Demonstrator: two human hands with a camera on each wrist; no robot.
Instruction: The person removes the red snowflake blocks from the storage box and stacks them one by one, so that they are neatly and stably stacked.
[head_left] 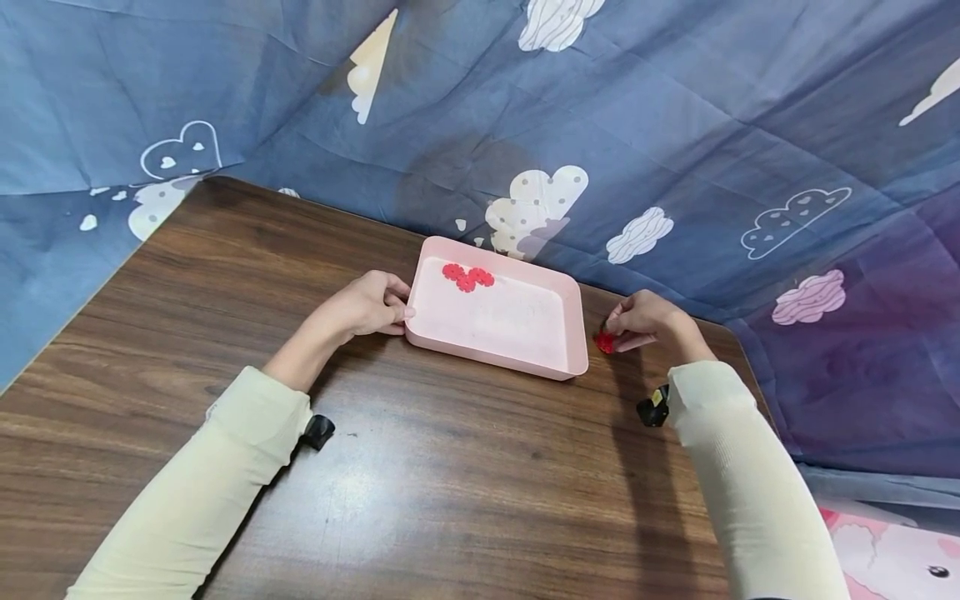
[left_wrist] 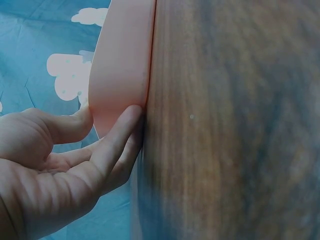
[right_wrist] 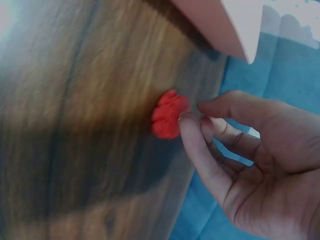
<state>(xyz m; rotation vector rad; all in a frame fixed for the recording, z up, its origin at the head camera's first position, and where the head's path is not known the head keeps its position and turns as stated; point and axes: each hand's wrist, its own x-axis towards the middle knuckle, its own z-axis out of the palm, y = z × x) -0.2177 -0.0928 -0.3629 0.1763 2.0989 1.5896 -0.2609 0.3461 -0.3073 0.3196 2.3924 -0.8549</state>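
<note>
A shallow pink tray (head_left: 495, 358) lies on the table. My left hand (head_left: 372, 305) grips its left end, thumb at the rim and fingers against the outer wall. The left wrist view shows that hand (left_wrist: 70, 160) at the tray's corner. Inside the tray, near its back left, lie several red notched discs (head_left: 467, 282) touching one another in a V shape. To the right of the tray, my right hand (head_left: 643, 320) pinches a red notched disc piece (head_left: 604, 342) by its edge. That piece (right_wrist: 167, 117) is at the fingertips in the right wrist view, just over the tabletop.
The brown wood-grain table (head_left: 450, 467) ends at a blue cloud-patterned cloth (head_left: 450, 125) behind the tray and on the right. A pink printed item (head_left: 896, 550) shows at the lower right, beyond the table. Both sleeves carry a small black device at the wrist.
</note>
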